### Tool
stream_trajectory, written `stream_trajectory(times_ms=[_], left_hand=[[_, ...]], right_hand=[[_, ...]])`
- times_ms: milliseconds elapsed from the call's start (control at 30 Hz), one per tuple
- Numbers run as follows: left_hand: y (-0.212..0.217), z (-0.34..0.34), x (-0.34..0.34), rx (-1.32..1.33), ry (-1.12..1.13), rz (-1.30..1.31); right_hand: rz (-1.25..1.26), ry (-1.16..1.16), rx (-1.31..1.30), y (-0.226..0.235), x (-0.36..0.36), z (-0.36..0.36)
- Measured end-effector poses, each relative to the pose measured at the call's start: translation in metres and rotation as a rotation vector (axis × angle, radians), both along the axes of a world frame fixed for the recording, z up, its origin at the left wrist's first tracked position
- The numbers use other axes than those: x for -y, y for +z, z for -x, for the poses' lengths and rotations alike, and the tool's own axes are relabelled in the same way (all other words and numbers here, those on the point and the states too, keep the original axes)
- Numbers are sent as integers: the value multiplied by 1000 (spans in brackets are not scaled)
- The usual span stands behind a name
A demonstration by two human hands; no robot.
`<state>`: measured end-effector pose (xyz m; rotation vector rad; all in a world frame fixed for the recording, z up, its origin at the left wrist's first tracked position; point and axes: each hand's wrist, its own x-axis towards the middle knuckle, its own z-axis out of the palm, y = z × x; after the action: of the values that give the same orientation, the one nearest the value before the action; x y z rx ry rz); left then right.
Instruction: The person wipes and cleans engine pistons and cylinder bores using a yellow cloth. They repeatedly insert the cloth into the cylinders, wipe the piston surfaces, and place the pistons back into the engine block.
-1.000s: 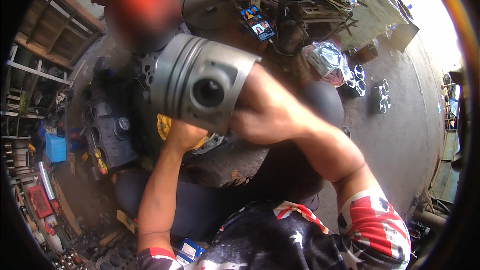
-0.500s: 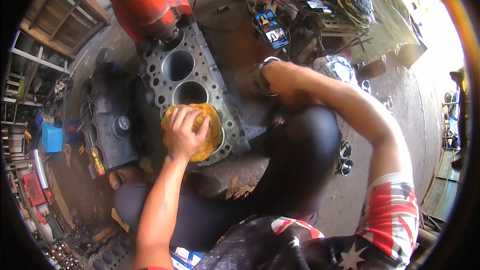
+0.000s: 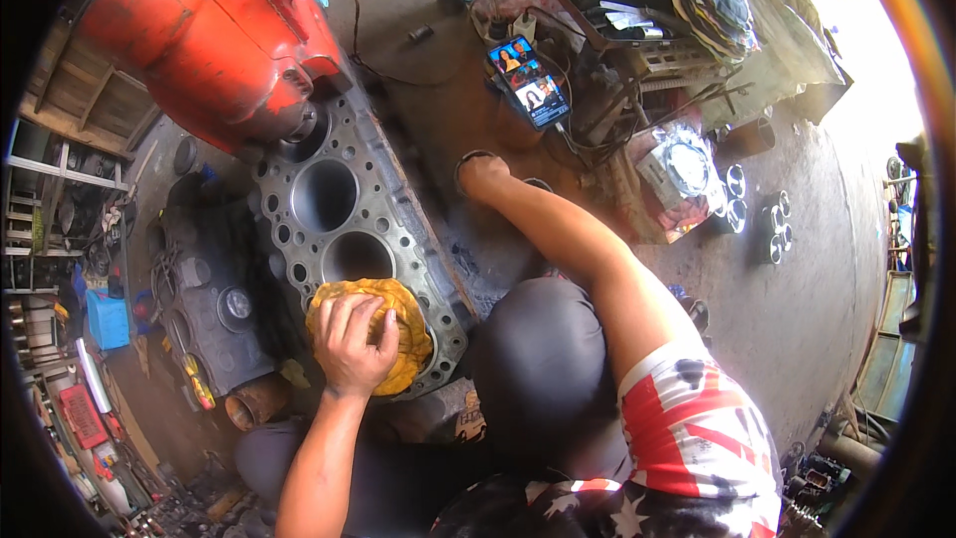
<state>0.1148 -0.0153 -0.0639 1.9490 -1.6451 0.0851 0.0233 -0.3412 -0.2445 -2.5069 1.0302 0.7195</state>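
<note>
Rag (image 3: 409, 354) on block (image 3: 384, 226), under left hand (image 3: 354, 347); round part (image 3: 461, 166) at right hand (image 3: 485, 177), right of block.
Left fingers half-curled; we can't tell either grip.

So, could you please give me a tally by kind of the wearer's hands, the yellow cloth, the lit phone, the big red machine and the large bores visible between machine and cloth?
Hands: 2, left hand and right hand
Yellow cloth: 1
Lit phone: 1
Red machine: 1
Large bores: 2, leaving out one partly hidden by the machine
Total: 7
</note>
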Motion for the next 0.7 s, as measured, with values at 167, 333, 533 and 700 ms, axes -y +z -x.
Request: stream_trajectory(times_ms=[167, 333, 533, 700], left_hand=[[1, -1, 2, 9, -6, 2], [-1, -4, 0, 67, -9, -47], [-8, -4, -1, 107, -69, -10], [-8, -1, -1, 111, -68, -34]], right_hand=[[12, -17, 54, -17, 9, 24], [139, -245, 508, 12, -28, 72], [109, -579, 821, 49, -122, 224], [125, -1022, 625, 61, -191, 393]])
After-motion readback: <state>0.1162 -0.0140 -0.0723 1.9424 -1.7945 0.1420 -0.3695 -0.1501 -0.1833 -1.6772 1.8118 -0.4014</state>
